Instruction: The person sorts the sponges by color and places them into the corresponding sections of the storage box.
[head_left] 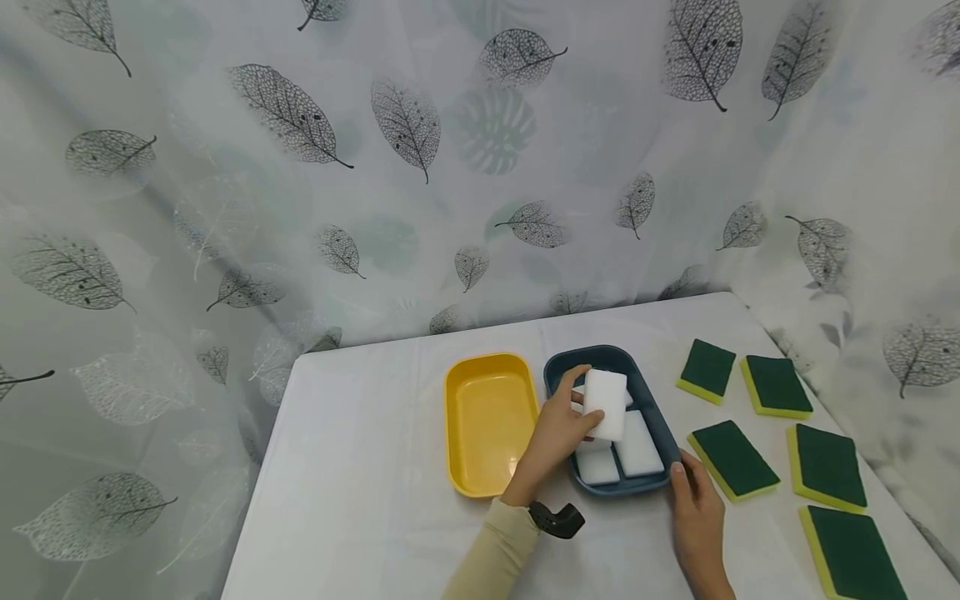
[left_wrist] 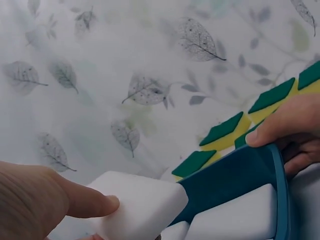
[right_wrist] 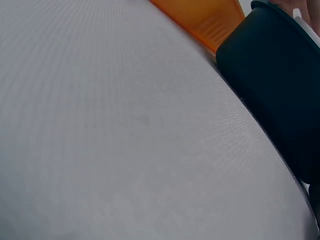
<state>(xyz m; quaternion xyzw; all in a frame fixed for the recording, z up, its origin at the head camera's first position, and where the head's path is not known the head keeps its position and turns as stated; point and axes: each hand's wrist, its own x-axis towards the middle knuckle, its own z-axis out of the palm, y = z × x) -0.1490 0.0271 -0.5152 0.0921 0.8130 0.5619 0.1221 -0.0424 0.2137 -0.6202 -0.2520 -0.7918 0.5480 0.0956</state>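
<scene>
My left hand (head_left: 551,437) pinches a white sponge (head_left: 609,400) between thumb and fingers, tilted above the dark blue tray (head_left: 654,408). In the left wrist view the thumb presses on the broad face of that held white sponge (left_wrist: 145,202). Several more white sponges lie in the tray, one of them a large white sponge (head_left: 637,450) at its front right. At the tray's front right corner my right hand (head_left: 697,525) grips the rim, thumb on top and fingers curled outside, as the left wrist view shows. The held sponge and hand hide part of the tray's inside.
A yellow tray (head_left: 452,442) stands left of the blue one. Several green-and-yellow scouring sponges, such as a front one (head_left: 735,458), lie apart on the right of the white-covered table (head_left: 352,467). Leaf-print curtains (head_left: 420,217) hang behind and beside the table.
</scene>
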